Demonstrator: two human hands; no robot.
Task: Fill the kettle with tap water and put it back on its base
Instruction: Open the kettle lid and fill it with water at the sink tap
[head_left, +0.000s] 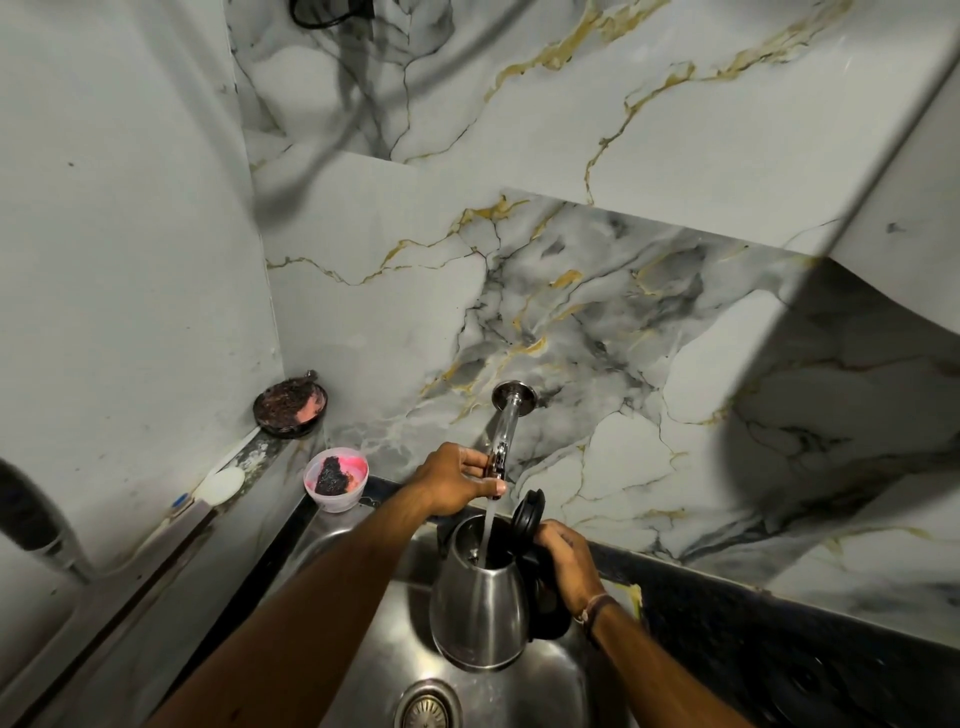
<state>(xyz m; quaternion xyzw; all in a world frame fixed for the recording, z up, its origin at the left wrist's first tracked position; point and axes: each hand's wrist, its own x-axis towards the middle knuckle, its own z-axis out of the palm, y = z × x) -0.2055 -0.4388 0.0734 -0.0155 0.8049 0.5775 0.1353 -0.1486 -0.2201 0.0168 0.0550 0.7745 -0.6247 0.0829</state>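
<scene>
A steel kettle (480, 613) with a black handle hangs over the steel sink (550, 691), its black lid (528, 512) flipped open. My right hand (566, 564) is wrapped around the kettle's handle and holds it up. A chrome wall tap (506, 421) juts out of the marble wall, and a stream of water (488, 530) runs from it into the kettle's mouth. My left hand (457, 483) grips the tap's lever at its end. The kettle's base is out of view.
A pink cup (336, 480) with a dark scrubber sits on the sink's back left corner. A round dark dish (291, 408) leans in the wall corner. The drain (427, 709) lies below the kettle. A dark counter (779, 639) runs to the right.
</scene>
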